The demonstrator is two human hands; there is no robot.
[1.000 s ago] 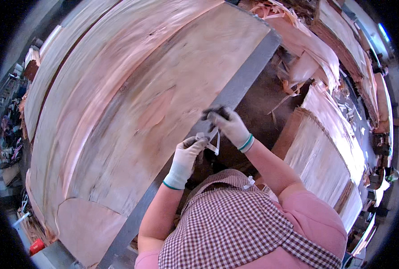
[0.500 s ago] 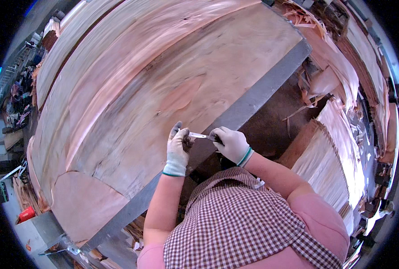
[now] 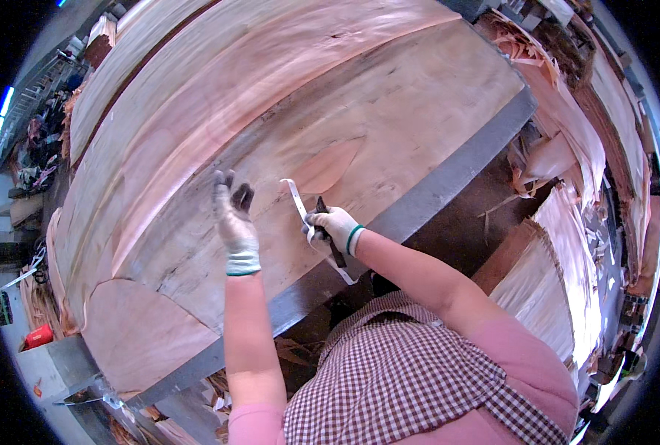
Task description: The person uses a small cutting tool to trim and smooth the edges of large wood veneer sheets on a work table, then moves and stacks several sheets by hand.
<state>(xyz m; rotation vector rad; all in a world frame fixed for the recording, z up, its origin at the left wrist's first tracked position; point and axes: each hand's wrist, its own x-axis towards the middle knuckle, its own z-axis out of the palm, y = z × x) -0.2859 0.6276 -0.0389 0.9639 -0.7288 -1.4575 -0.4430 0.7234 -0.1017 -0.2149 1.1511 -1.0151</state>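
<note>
My right hand (image 3: pixel 334 228), in a white glove with grey fingertips, is closed around a slim black tool (image 3: pixel 338 256); its exact kind is hard to make out. A narrow white strip, like tape (image 3: pixel 295 196), curls from the same hand, one end rising toward the far side and another hanging down past the table edge. My left hand (image 3: pixel 235 211), gloved alike, holds nothing, its fingers apart above the sheet. Beneath both hands spreads a large thin wood veneer sheet (image 3: pixel 411 96). Beyond the right hand, a pinkish pointed leaf-shaped area (image 3: pixel 334 167) shows in it.
A grey metal edge (image 3: pixel 456 152) borders the table on my side. More veneer (image 3: pixel 189 96) lies in wavy layers at the far left. Torn veneer scraps (image 3: pixel 549 159) and a veneer stack (image 3: pixel 534 278) stand to the right. A red object (image 3: pixel 38 337) sits at far left.
My hands have parted: the left moved left and away from me and opened, while the right moved slightly left over the sheet. The white strip, earlier stretched between them, now hangs curled from the right.
</note>
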